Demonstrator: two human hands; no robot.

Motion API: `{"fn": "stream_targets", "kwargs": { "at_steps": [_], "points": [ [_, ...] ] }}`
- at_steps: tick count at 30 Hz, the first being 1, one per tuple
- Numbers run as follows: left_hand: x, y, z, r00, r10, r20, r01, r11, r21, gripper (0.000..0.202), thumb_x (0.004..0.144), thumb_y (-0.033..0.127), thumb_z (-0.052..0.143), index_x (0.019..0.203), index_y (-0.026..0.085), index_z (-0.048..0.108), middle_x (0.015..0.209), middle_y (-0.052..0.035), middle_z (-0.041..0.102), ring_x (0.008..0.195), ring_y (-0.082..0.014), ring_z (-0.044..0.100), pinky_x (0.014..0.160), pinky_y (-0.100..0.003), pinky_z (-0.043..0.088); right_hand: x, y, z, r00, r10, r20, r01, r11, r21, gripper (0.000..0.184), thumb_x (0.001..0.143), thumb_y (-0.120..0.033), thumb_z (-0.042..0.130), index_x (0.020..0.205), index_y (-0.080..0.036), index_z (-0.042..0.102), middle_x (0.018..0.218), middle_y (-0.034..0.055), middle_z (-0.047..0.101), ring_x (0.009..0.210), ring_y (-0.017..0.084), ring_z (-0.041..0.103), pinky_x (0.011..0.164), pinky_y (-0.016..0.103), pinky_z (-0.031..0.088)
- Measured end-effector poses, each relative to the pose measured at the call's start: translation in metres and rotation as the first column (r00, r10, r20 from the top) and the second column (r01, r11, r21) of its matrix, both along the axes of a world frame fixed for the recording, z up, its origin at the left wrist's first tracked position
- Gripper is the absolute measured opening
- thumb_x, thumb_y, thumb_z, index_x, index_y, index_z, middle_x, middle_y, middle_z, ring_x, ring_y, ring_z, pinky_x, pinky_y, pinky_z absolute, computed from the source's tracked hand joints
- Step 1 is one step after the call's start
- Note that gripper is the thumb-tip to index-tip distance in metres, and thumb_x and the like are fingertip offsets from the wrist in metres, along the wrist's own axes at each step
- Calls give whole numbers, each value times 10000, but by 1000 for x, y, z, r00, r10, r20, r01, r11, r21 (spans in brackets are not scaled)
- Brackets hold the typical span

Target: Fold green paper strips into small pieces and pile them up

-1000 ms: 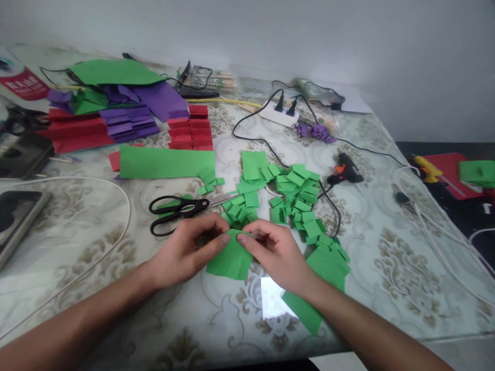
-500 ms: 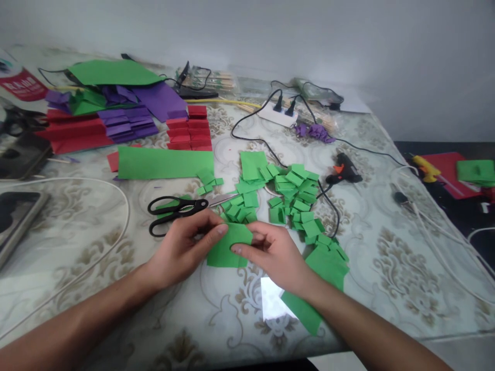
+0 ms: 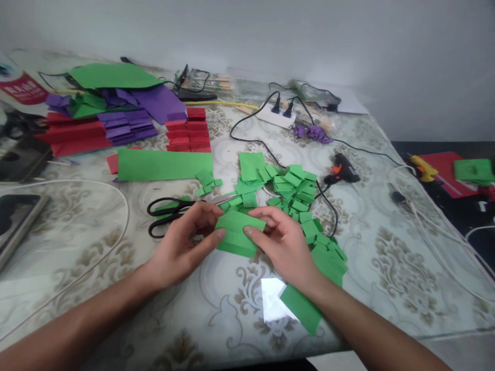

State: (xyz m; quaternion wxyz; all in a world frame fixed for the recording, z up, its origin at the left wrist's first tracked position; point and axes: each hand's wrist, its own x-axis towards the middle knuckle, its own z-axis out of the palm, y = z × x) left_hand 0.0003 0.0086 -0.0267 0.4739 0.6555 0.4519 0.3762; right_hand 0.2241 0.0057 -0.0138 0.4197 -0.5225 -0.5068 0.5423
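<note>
Between my hands is a green sheet of paper (image 3: 240, 234) with crease lines across it. My left hand (image 3: 189, 242) pinches its left edge between thumb and fingers. On the right side my right hand (image 3: 280, 239) grips it, thumb on top and fingers behind. Black-handled scissors (image 3: 166, 206) lie just beyond my left hand, their blades pointing right and partly hidden. Small folded green paper pieces (image 3: 296, 180) are heaped past my right hand. A larger green paper strip (image 3: 303, 309) lies partly under my right forearm.
A green strip (image 3: 164, 165) lies behind the scissors. Red folded paper (image 3: 188, 131) and purple folded paper (image 3: 127, 123) sit at the back left. A black glue gun (image 3: 342, 170) and a white power strip (image 3: 275, 116) are at the right. A phone (image 3: 19, 221) rests at the left edge.
The green paper has been opened out and now shows its creases, tilted toward me. Both hands have shifted slightly, the right one a little further right and up.
</note>
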Motion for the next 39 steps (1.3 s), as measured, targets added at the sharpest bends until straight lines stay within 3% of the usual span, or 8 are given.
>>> {"fn": "stream_targets", "kwargs": {
  "at_steps": [2,7,12,21,31,39],
  "points": [
    [1,-1,-1,998,62,-9,-61,997,49,199,992,233,668,1185,229,617,883,12,650,770,-129,636,659,-214,515,-1,-2,0,1000,18,11,-18,1000,13,198,869,-281,761,1050,-211,723,642,-67,523,518,109,462,461,233,356],
    [3,-2,0,992,111,-57,-104,987,122,158,967,201,700,1122,227,685,952,-2,733,811,-126,708,690,-200,561,-1,-5,-5,998,-9,57,2,993,114,247,875,-227,752,1122,-221,769,774,-17,660,552,103,496,480,225,398],
    [3,-3,-3,988,133,-81,-119,980,160,191,972,220,700,1162,233,713,982,-10,775,830,-136,738,730,-213,595,0,-5,-5,995,-10,98,-4,991,133,246,891,-231,744,1130,-218,802,628,-43,565,530,112,476,466,224,373],
    [3,-1,-3,986,147,-85,-129,973,191,202,956,223,712,1154,228,750,983,-24,807,809,-159,754,713,-236,613,-1,-4,-4,995,-20,100,6,991,132,238,886,-227,747,1112,-208,818,593,-56,513,513,103,419,456,234,317],
    [4,-1,-3,991,129,-37,-123,982,142,85,936,221,730,1001,224,676,857,11,705,721,-130,678,640,-215,568,-1,-5,-4,996,-27,83,15,990,143,96,877,-222,757,968,-210,783,586,-65,473,528,107,424,471,237,303],
    [0,-1,1,1000,-8,-28,10,998,63,23,983,215,658,996,212,676,840,4,662,707,-124,606,613,-210,502,-1,-7,-1,997,14,80,-23,993,112,21,865,-235,757,879,-222,768,603,-45,509,542,118,428,490,249,312]
  ]
}}
